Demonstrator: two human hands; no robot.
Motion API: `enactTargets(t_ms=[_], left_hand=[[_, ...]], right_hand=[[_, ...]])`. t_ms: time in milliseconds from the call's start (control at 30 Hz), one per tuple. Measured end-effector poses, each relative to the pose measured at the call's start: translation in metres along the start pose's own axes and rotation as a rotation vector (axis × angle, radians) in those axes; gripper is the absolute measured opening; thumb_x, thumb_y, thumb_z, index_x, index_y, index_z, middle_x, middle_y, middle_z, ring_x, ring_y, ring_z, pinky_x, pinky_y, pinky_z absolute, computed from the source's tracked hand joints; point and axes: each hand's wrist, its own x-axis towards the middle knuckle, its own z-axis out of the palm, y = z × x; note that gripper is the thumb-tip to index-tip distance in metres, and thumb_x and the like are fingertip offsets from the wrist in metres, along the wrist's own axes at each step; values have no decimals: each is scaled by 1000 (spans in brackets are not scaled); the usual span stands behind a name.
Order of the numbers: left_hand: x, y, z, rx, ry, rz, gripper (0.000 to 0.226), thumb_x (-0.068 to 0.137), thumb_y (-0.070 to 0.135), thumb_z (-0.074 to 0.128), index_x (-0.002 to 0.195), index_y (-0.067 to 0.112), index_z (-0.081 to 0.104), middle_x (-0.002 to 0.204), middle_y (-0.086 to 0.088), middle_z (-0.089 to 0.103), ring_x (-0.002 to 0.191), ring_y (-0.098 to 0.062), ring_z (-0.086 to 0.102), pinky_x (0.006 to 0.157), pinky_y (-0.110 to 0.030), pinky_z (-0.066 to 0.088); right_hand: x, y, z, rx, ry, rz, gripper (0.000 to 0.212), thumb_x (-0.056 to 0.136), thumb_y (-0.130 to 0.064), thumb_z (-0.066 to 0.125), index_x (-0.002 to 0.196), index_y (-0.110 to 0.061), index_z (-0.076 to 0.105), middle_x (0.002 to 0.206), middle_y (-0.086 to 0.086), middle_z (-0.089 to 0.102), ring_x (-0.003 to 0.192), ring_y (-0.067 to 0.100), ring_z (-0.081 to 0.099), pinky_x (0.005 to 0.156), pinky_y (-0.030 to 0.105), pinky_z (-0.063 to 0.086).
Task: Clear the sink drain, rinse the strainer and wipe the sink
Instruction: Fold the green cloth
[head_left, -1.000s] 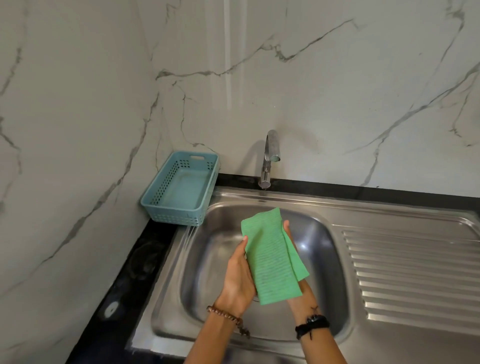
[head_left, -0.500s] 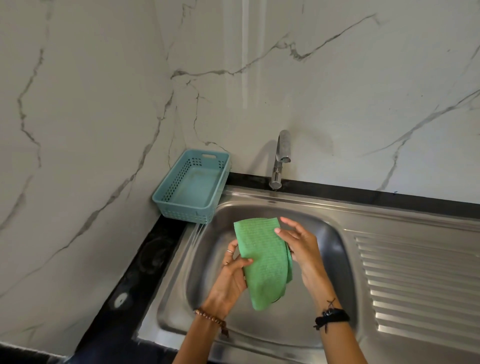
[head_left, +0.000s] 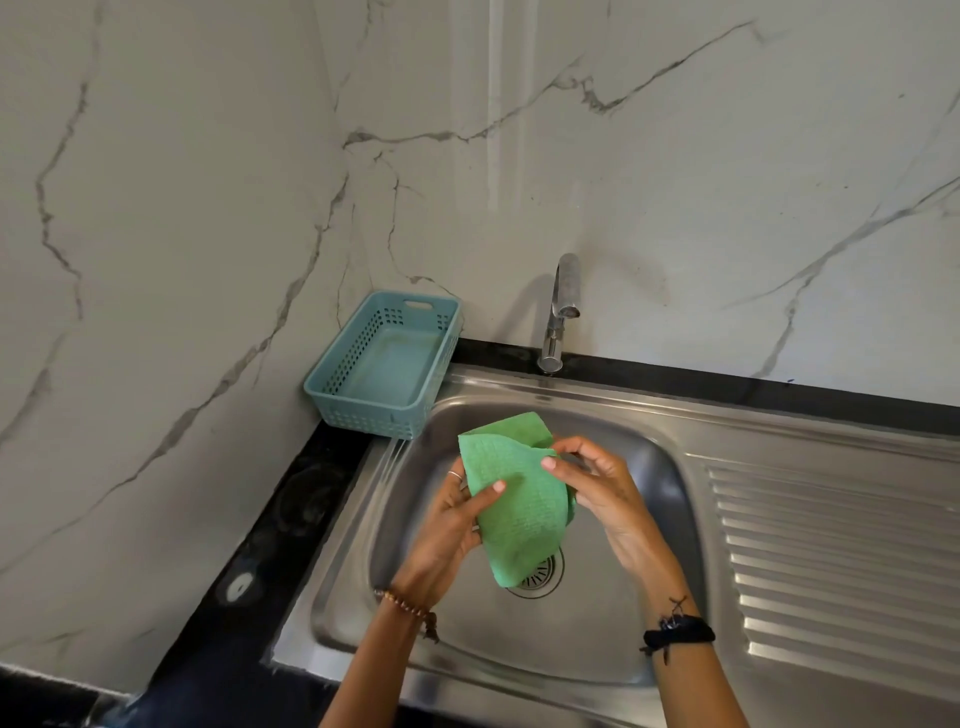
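A green cloth (head_left: 519, 499) hangs folded over the steel sink (head_left: 519, 639). My left hand (head_left: 452, 525) grips its left side with the thumb on top. My right hand (head_left: 597, 488) pinches the cloth's upper right edge with thumb and fingertips. The round metal strainer (head_left: 540, 574) sits in the drain at the bowl's bottom, partly hidden behind the cloth's lower end. The bowl looks dry.
A steel tap (head_left: 563, 306) stands at the back of the sink, with no water running. An empty blue plastic basket (head_left: 332, 387) rests on the black counter at the back left corner. A ribbed draining board (head_left: 831, 561) lies to the right. Marble walls close in behind and to the left.
The cloth has been folded over and lowered a little into the bowl. My right hand came from behind the cloth to its upper right edge. The strainer has come into sight.
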Motion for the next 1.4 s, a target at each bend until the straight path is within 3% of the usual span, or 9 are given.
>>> enactTargets(t_ms=[133, 233, 500, 600, 767, 900, 1067, 1200, 1400], left_hand=[[-4, 6, -4, 144, -67, 48, 39, 74, 24, 64, 112, 34, 59, 108, 8, 71, 102, -13, 67, 76, -30, 58], [-6, 7, -5, 190, -95, 72, 36, 76, 26, 63, 111, 32, 61, 107, 8, 72, 101, -13, 67, 75, -28, 57], [-7, 5, -7, 216, -32, 99, 31, 78, 29, 60, 109, 29, 64, 106, 4, 72, 103, -19, 67, 86, -41, 55], [-6, 5, -4, 163, -5, 89, 27, 82, 27, 57, 108, 26, 65, 105, 4, 73, 99, -15, 68, 83, -37, 56], [-3, 8, -11, 53, 75, 5, 20, 91, 19, 53, 108, 20, 64, 97, 1, 75, 87, -17, 72, 64, -30, 59], [-6, 4, -23, -62, 68, -96, 30, 90, 12, 54, 120, 10, 53, 107, -9, 68, 85, -19, 70, 64, -31, 59], [-14, -5, -42, -250, -166, -192, 67, 67, -7, 54, 127, 23, 47, 115, -7, 64, 99, -26, 66, 71, -45, 56], [-11, 6, -55, -177, -211, -197, 96, 68, -19, 48, 140, 41, 27, 137, -5, 51, 118, -29, 56, 79, -53, 54], [7, 52, -71, 138, -177, -74, 99, 73, -18, 55, 140, 47, 21, 136, 2, 51, 116, -20, 57, 73, -38, 58]], right_hand=[[-3, -1, -1, 67, 34, -40, 17, 65, -32, 72, 78, -22, 69, 105, -10, 72, 95, 7, 67, 80, 23, 53], [-4, -1, -2, 78, 61, -55, 18, 66, -33, 72, 79, -22, 69, 99, -6, 73, 93, 9, 67, 82, 28, 51], [-2, 3, 5, 40, 140, -138, 4, 76, -26, 68, 79, -26, 66, 80, -6, 72, 77, 6, 65, 66, 19, 51], [1, 6, 5, 140, 130, -40, 35, 70, -32, 72, 102, -29, 62, 88, -2, 75, 82, 10, 69, 67, 22, 55], [-12, 26, 1, 96, -185, 329, 66, 66, -37, 77, 124, -22, 50, 118, 5, 67, 106, 21, 66, 79, 35, 57], [-16, 35, -5, 130, -294, 409, 68, 67, -3, 70, 126, -26, 47, 103, 9, 73, 94, 23, 70, 70, 35, 57], [-12, 31, -7, 114, -375, 436, 75, 70, 4, 61, 130, -35, 41, 112, 9, 70, 100, 25, 68, 73, 37, 58], [-5, 26, -1, 103, -385, 421, 75, 71, 5, 60, 130, -36, 40, 117, 12, 67, 102, 25, 67, 72, 35, 58], [25, 9, 22, 62, -394, 339, 72, 76, 7, 58, 126, -42, 41, 115, 3, 70, 103, 22, 67, 74, 36, 59]])
